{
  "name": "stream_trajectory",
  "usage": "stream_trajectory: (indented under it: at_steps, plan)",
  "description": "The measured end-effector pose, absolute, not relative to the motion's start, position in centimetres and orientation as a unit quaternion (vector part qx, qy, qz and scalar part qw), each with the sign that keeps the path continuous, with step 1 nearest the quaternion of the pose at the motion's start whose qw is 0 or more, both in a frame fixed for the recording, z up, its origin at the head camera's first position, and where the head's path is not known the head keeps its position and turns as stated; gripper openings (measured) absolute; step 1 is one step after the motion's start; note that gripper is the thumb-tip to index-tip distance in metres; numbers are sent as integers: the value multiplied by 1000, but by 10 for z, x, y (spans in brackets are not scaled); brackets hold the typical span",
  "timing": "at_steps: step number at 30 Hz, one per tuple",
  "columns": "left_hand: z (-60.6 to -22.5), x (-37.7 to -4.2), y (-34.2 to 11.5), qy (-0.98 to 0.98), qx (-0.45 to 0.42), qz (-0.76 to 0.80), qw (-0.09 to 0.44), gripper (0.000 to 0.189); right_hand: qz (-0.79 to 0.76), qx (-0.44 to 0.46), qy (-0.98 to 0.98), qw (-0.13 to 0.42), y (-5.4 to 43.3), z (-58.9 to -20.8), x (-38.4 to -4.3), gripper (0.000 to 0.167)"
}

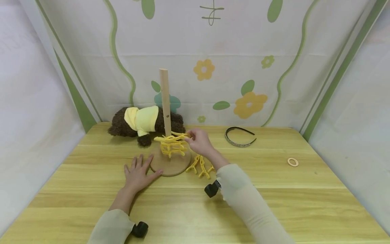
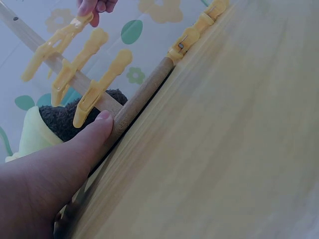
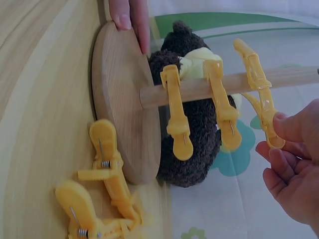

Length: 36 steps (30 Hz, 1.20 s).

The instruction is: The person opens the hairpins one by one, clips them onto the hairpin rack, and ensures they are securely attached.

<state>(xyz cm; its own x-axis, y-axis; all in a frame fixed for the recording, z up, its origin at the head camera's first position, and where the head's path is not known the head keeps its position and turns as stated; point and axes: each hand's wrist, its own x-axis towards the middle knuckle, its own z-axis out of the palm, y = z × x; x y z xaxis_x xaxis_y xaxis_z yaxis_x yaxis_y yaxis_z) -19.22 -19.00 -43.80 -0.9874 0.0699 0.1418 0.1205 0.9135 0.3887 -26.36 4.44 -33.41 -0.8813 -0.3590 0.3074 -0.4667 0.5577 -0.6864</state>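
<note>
A round wooden base (image 1: 172,166) with an upright wooden post (image 1: 165,98) stands on the table. Three yellow plastic pieces with clip-like ends (image 2: 92,89) are stacked at spaced heights around the post. My right hand (image 1: 199,142) pinches one end of the topmost yellow plastic clip piece (image 3: 256,74) between thumb and fingers. Spread flat, my left hand (image 1: 138,174) rests on the table at the base's left edge, its thumb touching the rim. More yellow clip pieces (image 1: 202,166), with metal springs showing in the right wrist view, lie against the base's right side.
Behind the post lies a dark brown plush toy (image 1: 146,120) in a pale yellow top. A glittery headband (image 1: 239,145) is at the back right, and a small pale ring (image 1: 293,162) lies farther right. A printed cloth (image 1: 182,40) hangs behind the table.
</note>
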Motion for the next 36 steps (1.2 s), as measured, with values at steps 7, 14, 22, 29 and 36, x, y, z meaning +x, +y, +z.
stream_trajectory:
  at_steps: [7,14,22,29,36]
  plan:
    - [-439,-192,-190,-975,-50,-205,70,83,392,223,-891,62,32,-329,-259,19]
    - [-439,-193,-190,-975,-50,-205,70,83,388,198,-899,38,30,-327,-258,28]
    - [-441,-194,-191,-976,-51,-203,67,83,411,196,-889,41,31,-331,-258,31]
    - [-441,-194,-191,-976,-51,-204,65,84,424,207,-881,34,33,-333,-260,34]
    - [-441,-194,-191,-976,-51,-201,63,84,441,206,-873,28,44,-330,-254,49]
